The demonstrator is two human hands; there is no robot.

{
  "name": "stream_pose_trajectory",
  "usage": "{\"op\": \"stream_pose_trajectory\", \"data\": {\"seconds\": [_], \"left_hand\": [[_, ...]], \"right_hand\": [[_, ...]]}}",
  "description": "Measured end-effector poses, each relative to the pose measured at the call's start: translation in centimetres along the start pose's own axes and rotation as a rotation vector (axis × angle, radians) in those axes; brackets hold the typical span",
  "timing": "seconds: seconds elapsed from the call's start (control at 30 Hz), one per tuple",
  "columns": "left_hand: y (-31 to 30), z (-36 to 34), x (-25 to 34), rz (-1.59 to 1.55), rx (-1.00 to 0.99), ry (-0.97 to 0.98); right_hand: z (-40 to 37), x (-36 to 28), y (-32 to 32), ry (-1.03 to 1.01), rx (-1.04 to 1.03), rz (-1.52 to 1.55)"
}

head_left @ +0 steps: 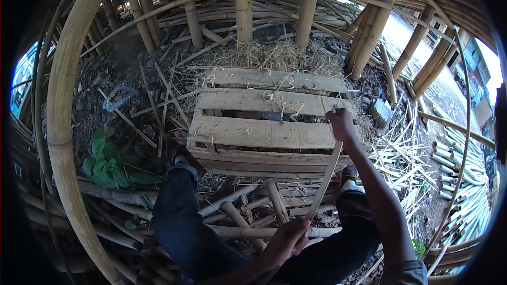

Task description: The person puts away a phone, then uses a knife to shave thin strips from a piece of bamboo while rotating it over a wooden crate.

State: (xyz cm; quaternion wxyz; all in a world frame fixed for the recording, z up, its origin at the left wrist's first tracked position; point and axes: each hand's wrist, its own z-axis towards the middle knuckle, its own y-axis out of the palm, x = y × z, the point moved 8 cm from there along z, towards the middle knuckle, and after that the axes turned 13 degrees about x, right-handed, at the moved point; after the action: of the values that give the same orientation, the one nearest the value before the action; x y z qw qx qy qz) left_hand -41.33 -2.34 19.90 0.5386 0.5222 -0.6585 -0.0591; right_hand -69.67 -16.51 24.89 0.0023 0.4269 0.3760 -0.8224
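A long, flat, pale bamboo strip (326, 182) slants between my two hands. My left hand (288, 240) is closed around its lower end, low over my lap. Farther forward, my right hand (340, 122) is closed at the strip's upper end, above the right side of a slatted wooden crate (248, 131). Whether a small tool is also inside the right fist, I cannot make out. Thin curled shavings (285, 103) lie on the crate's slats. The crate stands between my feet.
Bamboo posts (244, 8) rise behind the crate, and a thick curved pole (63, 137) arches at left. Cut bamboo pieces (459, 179) are stacked at right. Loose split strips (401, 169) litter the ground there. A leafy plant (105, 166) and a plastic wrapper (119, 96) are at left.
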Motion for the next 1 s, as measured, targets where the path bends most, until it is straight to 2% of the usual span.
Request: {"op": "stream_pose_trajectory", "data": {"seconds": [0.03,0.07,0.13,0.17,0.2,0.3,0.4,0.43,0.47,0.53,0.6,0.67,0.7,0.73,0.8,0.83,0.9,0.93,0.97,1.0], "left_hand": [[-0.8,0.6,0.3,0.009,0.021,0.031],[-2.0,1.3,0.7,0.017,0.044,0.061],[-3.9,1.2,1.8,-0.102,0.107,0.052],[-4.5,1.0,2.5,-0.092,0.139,0.068],[-5.0,0.8,3.1,-0.075,0.173,0.082],[-6.1,1.7,4.5,-0.032,0.227,0.154],[-6.6,1.4,5.2,0.025,0.268,0.205],[-6.6,1.3,5.5,0.050,0.263,0.221],[-7.0,1.5,5.7,0.039,0.275,0.242],[-8.2,2.1,4.8,-0.019,0.238,0.207],[-8.7,2.4,4.8,-0.085,0.231,0.207],[-8.5,2.6,5.0,-0.116,0.313,0.249],[-8.0,3.2,4.4,-0.032,0.225,0.284],[-7.4,3.3,3.8,-0.043,0.231,0.294],[-4.8,3.4,2.6,0.230,0.177,0.287],[-4.6,2.9,2.5,0.591,0.206,0.283],[-2.4,-1.7,8.5,1.259,0.806,1.140],[1.2,-2.7,7.1,1.254,0.420,1.225],[5.4,-5.1,5.6,1.230,0.032,1.275],[9.8,-10.6,9.5,0.520,-0.351,1.437]], "right_hand": [[-0.4,2.3,-0.1,0.161,0.021,0.239],[-1.4,2.6,0.1,0.154,0.002,0.236],[-3.5,4.3,1.3,0.335,-0.136,0.285],[-3.8,2.3,1.4,0.149,-0.169,0.243],[-4.1,1.6,1.6,0.153,-0.176,0.251],[-7.6,-0.7,3.2,0.322,-0.439,0.421],[-9.5,-5.0,1.8,0.274,-0.505,0.577],[-9.6,-6.2,0.6,0.318,-0.547,0.734],[-9.9,-7.9,-0.5,0.405,-0.627,1.036],[-10.8,-11.9,-3.9,0.225,-0.674,1.274],[-11.6,-12.7,-5.4,0.185,-0.393,1.131],[-12.4,-10.3,-3.9,0.204,-0.220,0.689],[-13.3,-7.4,-1.5,0.228,-0.433,0.479],[-14.6,-6.9,0.2,0.378,-0.498,0.556],[-16.3,-6.9,3.2,0.499,-0.607,0.832],[-16.5,-7.1,3.4,0.490,-0.627,0.825],[-16.4,-6.6,3.3,0.593,-0.550,0.872],[-15.6,-5.7,2.9,0.535,-0.459,0.748],[-15.3,-5.6,3.1,0.546,-0.461,0.777],[-15.2,-5.4,3.2,0.572,-0.470,0.803]]}}
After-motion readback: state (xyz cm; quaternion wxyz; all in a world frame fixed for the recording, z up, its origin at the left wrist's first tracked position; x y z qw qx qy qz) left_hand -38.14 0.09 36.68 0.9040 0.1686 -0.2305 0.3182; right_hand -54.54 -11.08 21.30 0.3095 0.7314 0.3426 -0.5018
